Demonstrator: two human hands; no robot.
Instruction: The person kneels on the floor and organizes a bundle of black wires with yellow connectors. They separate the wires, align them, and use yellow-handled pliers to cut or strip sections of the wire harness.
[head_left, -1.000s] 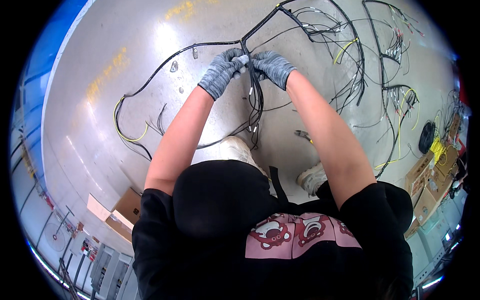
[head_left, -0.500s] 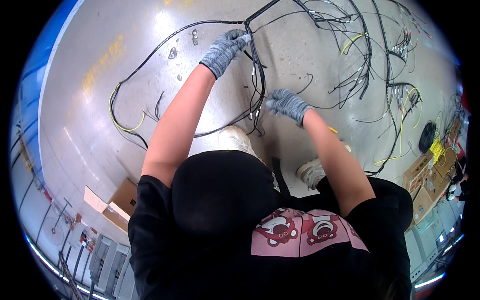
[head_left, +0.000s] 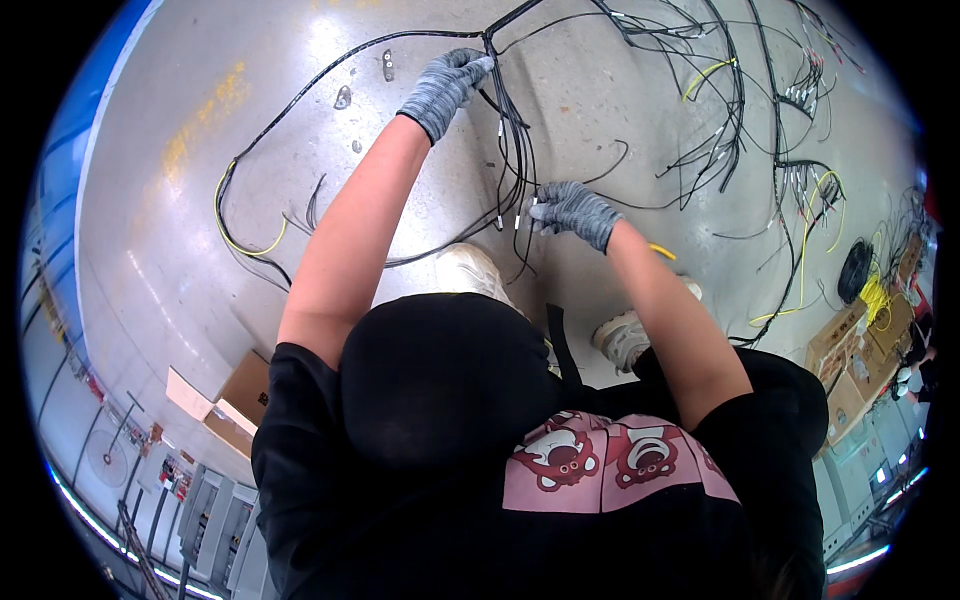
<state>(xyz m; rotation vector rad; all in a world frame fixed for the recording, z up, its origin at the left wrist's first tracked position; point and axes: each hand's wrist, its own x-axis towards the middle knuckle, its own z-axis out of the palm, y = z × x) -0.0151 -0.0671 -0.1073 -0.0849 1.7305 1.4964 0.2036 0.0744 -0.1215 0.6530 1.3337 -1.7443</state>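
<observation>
Near the top centre my left hand (head_left: 448, 90), in a grey knitted glove, is closed on a bundle of black wires (head_left: 504, 92) just below the point where a wire harness (head_left: 515, 18) branches. Several loose strands fan down from it, some with white labels. My right hand (head_left: 575, 212), gloved alike, is at the lower ends of those strands. Its thumb and fingers are pinched together on a thin black wire (head_left: 534, 178); the fingertips partly hide it. One harness branch (head_left: 350, 66) curves off to the left and runs beside a yellow-green wire (head_left: 238, 245).
More harness branches (head_left: 738, 110) spread over the grey floor at right. A black cable coil (head_left: 855, 272) and a yellow coil (head_left: 877, 300) lie by cardboard boxes (head_left: 845, 395). Another open box (head_left: 243, 392) stands at left. My shoes (head_left: 470, 268) are below the wires.
My right hand, earlier apart from the strands, now has its fingertips on a wire. My left hand has shifted slightly up and left with the bundle, and the strands have spread.
</observation>
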